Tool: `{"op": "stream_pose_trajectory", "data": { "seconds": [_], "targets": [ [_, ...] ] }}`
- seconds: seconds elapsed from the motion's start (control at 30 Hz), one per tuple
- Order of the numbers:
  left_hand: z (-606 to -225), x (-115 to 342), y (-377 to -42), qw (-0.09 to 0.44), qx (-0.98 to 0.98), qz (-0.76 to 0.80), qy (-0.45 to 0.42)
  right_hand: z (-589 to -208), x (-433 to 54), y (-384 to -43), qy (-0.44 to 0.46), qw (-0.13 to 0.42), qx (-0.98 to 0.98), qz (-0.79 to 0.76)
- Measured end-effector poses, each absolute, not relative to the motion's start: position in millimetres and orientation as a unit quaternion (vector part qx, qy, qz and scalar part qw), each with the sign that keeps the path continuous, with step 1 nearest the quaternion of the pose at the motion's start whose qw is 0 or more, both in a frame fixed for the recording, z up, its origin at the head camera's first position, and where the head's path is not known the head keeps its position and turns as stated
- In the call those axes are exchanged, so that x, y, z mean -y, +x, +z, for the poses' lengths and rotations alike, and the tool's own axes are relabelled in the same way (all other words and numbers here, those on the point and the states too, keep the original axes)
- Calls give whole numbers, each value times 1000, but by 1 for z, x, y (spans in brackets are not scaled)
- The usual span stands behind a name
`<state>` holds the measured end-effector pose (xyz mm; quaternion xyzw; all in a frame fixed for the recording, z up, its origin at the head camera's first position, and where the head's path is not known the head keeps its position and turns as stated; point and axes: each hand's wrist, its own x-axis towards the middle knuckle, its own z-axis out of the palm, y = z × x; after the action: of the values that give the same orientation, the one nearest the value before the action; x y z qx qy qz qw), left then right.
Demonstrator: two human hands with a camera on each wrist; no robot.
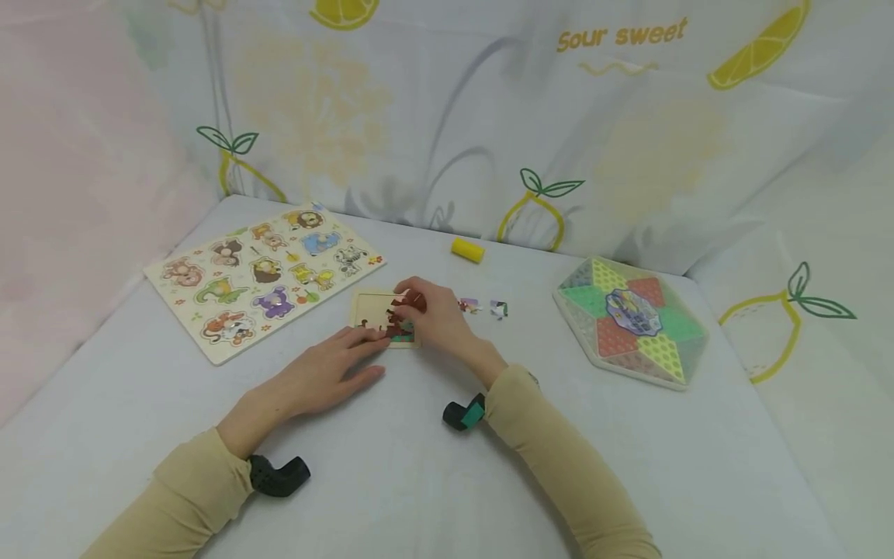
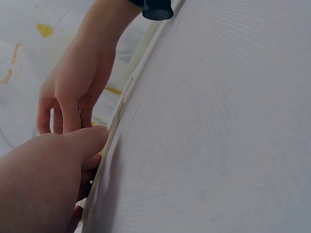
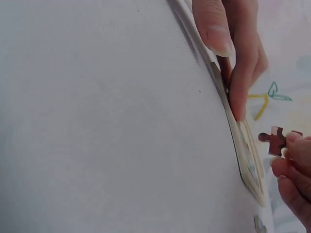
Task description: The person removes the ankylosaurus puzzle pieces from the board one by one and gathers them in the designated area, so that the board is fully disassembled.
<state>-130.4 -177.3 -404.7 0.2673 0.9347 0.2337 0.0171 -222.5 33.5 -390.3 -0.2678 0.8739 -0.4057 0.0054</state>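
Observation:
A small wooden jigsaw tray (image 1: 369,300) lies on the white table, its right part filled with dark red and green pieces. My right hand (image 1: 443,314) is over the tray's right side. In the right wrist view its thumb and fingers pinch a reddish-brown puzzle piece (image 3: 276,141), raised off the tray. My left hand (image 1: 324,373) rests at the near left of the tray, with extended fingers touching the frame and the pieces by its near edge. Some of the tray is hidden beneath both hands.
Loose puzzle pieces (image 1: 499,309) lie right of the tray. A knob puzzle board with animals (image 1: 261,326) is at the left. A yellow cylinder (image 1: 468,250) sits behind, and a hexagonal board with coloured triangles (image 1: 628,365) at the right. A printed curtain (image 1: 447,101) hangs behind.

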Motion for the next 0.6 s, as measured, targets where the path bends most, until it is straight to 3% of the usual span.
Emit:
{"op": "stream_pose_trajectory", "data": {
  "seconds": [0.6],
  "targets": [
    [-407,176,-132,10,-933,239,268,-399,-141,-212,-131,40,-866,-481]
  ]
}}
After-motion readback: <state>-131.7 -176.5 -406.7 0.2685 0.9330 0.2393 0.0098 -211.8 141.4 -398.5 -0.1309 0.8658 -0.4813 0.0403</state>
